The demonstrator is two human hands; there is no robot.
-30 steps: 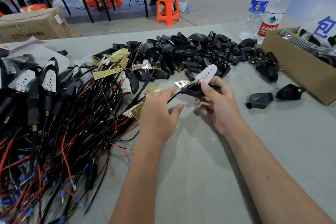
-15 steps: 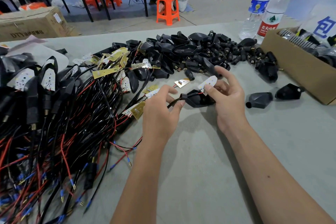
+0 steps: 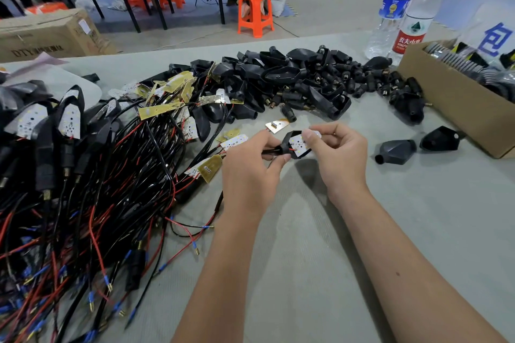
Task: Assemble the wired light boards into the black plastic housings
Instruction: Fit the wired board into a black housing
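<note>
Above the grey table (image 3: 306, 259), the left hand (image 3: 248, 172) pinches the black housing (image 3: 288, 145) by its wire end, while the right hand (image 3: 338, 152) presses the white light board (image 3: 297, 144) into it.

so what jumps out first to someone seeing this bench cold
Centre stage, the left hand and right hand hold a black housing with a white light board in it. To their left sprawls a tangle of red and black wires; behind lies a heap of empty housings.
</note>
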